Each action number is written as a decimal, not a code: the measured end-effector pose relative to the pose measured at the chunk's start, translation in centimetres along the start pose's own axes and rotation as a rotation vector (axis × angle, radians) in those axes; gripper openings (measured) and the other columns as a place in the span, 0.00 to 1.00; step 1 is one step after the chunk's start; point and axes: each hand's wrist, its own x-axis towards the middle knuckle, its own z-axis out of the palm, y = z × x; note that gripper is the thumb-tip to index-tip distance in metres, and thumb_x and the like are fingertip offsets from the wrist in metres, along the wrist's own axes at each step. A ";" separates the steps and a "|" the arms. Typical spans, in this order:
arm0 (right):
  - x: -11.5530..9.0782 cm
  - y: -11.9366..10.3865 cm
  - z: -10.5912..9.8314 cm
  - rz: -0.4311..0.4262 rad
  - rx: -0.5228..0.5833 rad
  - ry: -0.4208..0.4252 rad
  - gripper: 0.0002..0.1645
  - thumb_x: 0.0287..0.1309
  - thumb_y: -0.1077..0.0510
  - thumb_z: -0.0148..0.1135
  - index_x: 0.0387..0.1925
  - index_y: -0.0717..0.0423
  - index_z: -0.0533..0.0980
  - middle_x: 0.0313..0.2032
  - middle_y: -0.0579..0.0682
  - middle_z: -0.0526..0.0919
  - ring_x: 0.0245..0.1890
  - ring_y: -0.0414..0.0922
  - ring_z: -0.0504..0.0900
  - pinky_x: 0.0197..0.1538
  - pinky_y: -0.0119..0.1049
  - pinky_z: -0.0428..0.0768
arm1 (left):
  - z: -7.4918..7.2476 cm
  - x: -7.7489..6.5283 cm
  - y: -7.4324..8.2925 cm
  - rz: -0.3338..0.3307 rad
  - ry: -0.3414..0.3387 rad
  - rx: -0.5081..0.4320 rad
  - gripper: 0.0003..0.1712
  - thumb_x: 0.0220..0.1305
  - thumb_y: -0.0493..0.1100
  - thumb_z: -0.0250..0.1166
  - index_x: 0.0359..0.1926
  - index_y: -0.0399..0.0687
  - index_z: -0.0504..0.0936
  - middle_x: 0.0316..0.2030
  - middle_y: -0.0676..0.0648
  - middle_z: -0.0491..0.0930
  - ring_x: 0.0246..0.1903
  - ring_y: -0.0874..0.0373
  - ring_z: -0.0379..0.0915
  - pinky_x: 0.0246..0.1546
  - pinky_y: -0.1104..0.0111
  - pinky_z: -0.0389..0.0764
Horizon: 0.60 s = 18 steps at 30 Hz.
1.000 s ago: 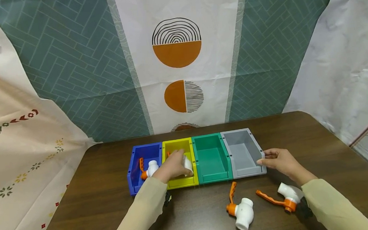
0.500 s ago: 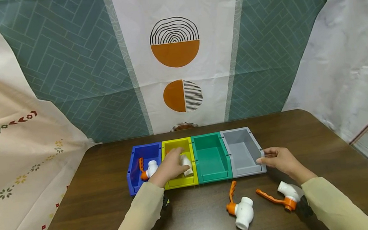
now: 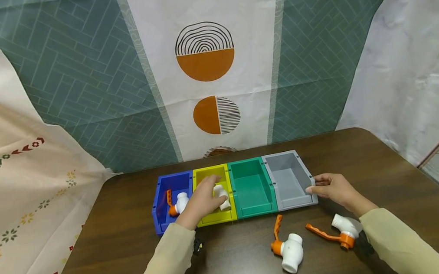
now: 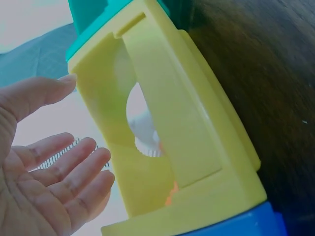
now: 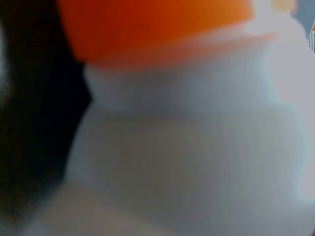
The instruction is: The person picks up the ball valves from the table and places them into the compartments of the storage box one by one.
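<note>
My left hand (image 3: 201, 199) hovers over the yellow bin (image 3: 216, 219), fingers spread and holding nothing. Inside that bin lies a white ball valve (image 3: 222, 197), its orange handle mostly hidden behind the hand. From the left wrist view, the open palm (image 4: 54, 182) faces the bin's front opening, and part of the white valve (image 4: 141, 120) shows within. At the right end of the row, my right hand (image 3: 335, 190) pinches the right wall of the grey bin (image 3: 296, 202) between thumb and fingers. A blurred white valve body (image 5: 187, 157) fills the right wrist view.
A blue bin (image 3: 160, 222) with another valve (image 3: 182, 202) joins the row at left, and a green bin (image 3: 254, 211) stands between yellow and grey. Two orange-handled valves lie on the table in front, one in the middle (image 3: 292, 252), one (image 3: 347, 228) beneath the right forearm.
My left hand has let go of the valve in the yellow bin and drawn slightly left and up, its fingers opening. The right hand stays at the grey bin.
</note>
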 end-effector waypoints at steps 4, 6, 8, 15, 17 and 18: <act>0.0 0.0 0.0 -0.004 -0.003 0.000 0.45 0.50 0.44 0.70 0.56 0.76 0.68 0.50 0.70 0.77 0.42 0.50 0.81 0.43 0.41 0.83 | -0.2 -0.2 0.3 -0.003 0.021 -0.004 0.30 0.59 0.42 0.67 0.61 0.39 0.71 0.57 0.40 0.74 0.56 0.46 0.71 0.58 0.53 0.73; 0.0 0.0 0.0 -0.006 -0.006 0.001 0.45 0.50 0.44 0.70 0.56 0.76 0.68 0.50 0.70 0.77 0.43 0.51 0.81 0.43 0.42 0.83 | -0.3 -0.2 0.4 -0.001 0.026 -0.005 0.29 0.59 0.42 0.67 0.60 0.39 0.71 0.56 0.41 0.74 0.55 0.46 0.71 0.57 0.53 0.74; 0.0 0.0 0.0 -0.006 -0.003 0.003 0.45 0.50 0.44 0.70 0.56 0.76 0.68 0.50 0.70 0.77 0.43 0.51 0.81 0.43 0.41 0.83 | -0.5 -0.3 0.5 -0.001 0.028 -0.011 0.29 0.59 0.43 0.67 0.60 0.39 0.71 0.56 0.41 0.75 0.54 0.45 0.72 0.56 0.53 0.74; -0.1 0.0 0.0 -0.012 -0.001 0.000 0.45 0.50 0.44 0.70 0.56 0.76 0.68 0.50 0.70 0.77 0.43 0.50 0.81 0.43 0.41 0.83 | -0.7 -0.7 0.3 -0.005 0.035 -0.016 0.27 0.60 0.43 0.66 0.58 0.39 0.73 0.54 0.41 0.76 0.51 0.46 0.74 0.52 0.53 0.77; -0.1 0.0 0.0 -0.015 -0.001 0.002 0.45 0.50 0.44 0.70 0.56 0.76 0.68 0.50 0.70 0.77 0.43 0.51 0.81 0.43 0.41 0.83 | -0.7 -0.8 0.2 -0.009 0.040 -0.020 0.26 0.60 0.43 0.66 0.58 0.39 0.73 0.54 0.41 0.76 0.51 0.46 0.74 0.52 0.53 0.77; -0.1 0.0 0.0 -0.017 -0.003 0.001 0.45 0.50 0.44 0.70 0.56 0.76 0.68 0.50 0.70 0.77 0.43 0.51 0.81 0.43 0.41 0.83 | -0.7 -0.8 0.2 -0.008 0.043 -0.022 0.25 0.60 0.42 0.66 0.58 0.39 0.73 0.54 0.41 0.76 0.51 0.46 0.75 0.51 0.53 0.77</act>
